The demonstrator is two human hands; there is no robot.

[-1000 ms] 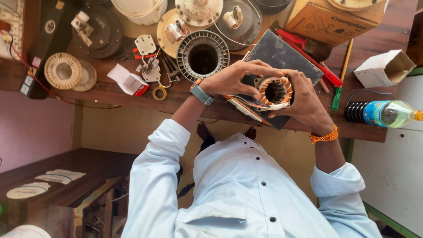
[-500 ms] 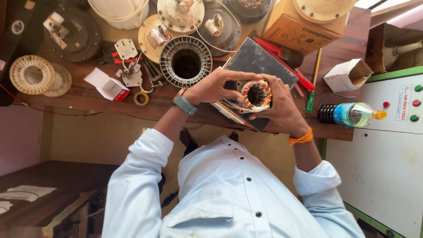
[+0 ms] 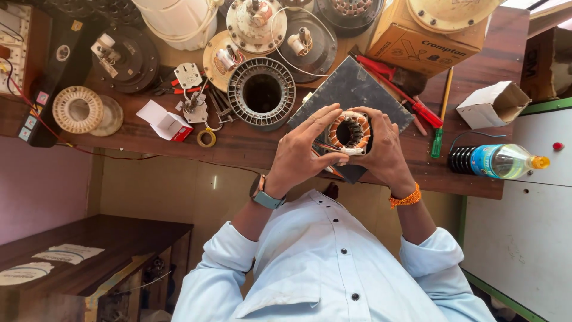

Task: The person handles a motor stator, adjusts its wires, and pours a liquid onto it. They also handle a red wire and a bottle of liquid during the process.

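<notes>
Your left hand (image 3: 301, 152) and right hand (image 3: 381, 149) both clamped on wound stator (image 3: 348, 131), held over dark slab (image 3: 351, 89) at bench edge. Risk: grip slip drops it floorward; fingertip pressure could nick copper windings.

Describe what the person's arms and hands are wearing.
Bare hands, no gloves. Left hand: wristwatch with teal strap and dark face. Right hand: orange thread band at the wrist. Pale blue shirt sleeves rolled up near the elbows.
</notes>
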